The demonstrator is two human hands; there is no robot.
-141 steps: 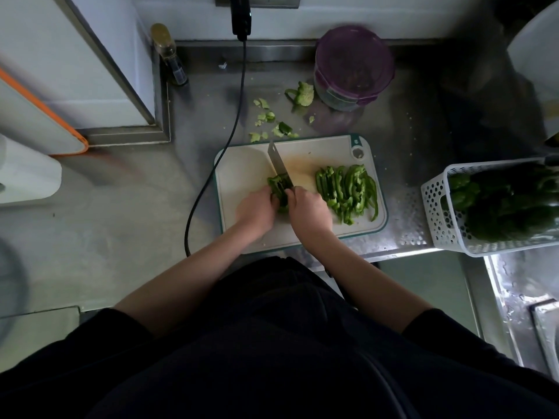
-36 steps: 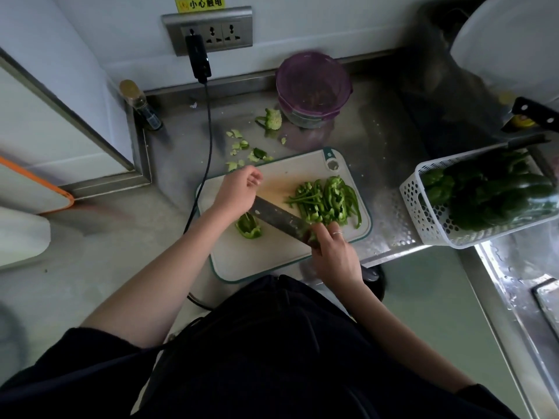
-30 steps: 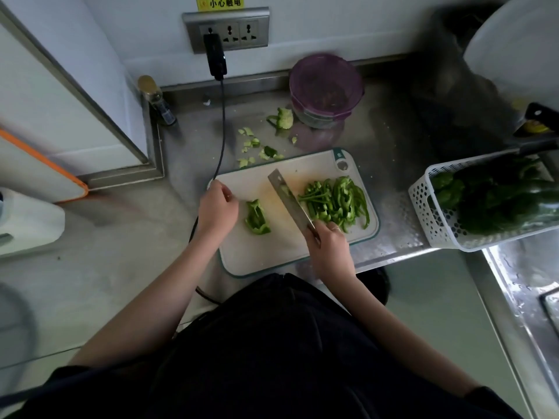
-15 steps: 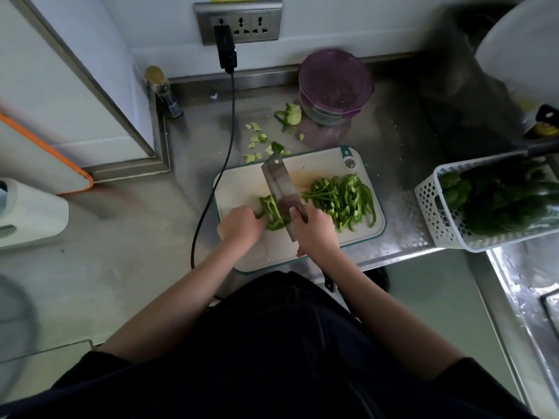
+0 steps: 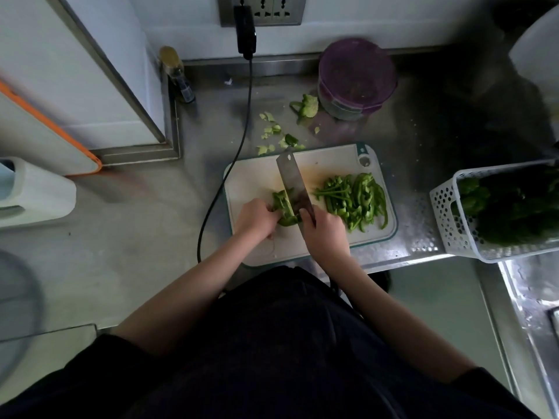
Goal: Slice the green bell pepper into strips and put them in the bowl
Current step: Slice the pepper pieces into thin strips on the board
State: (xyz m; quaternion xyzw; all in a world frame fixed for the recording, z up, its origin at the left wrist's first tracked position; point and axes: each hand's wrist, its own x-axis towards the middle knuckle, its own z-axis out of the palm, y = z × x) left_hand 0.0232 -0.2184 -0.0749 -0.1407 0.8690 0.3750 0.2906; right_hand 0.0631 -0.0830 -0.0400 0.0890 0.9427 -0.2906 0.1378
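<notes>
A piece of green bell pepper [image 5: 283, 207] lies on the white cutting board [image 5: 251, 179] near its middle. My left hand [image 5: 255, 219] holds the piece down with curled fingers from the left. My right hand [image 5: 325, 234] grips the handle of a cleaver [image 5: 292, 179], whose blade stands on the pepper piece right beside my left fingers. A pile of cut green strips [image 5: 354, 201] lies on the right half of the board. The purple bowl [image 5: 357, 77] stands behind the board near the wall.
Pepper core and scraps [image 5: 305, 105] lie on the steel counter between board and bowl. A black cable [image 5: 239, 152] hangs from the wall socket down past the board's left edge. A white basket of green peppers [image 5: 508, 213] sits at the right.
My left hand came back to the pepper piece and took hold of it. The cleaver swung from a raised slant onto the piece, and its blade now stands more upright.
</notes>
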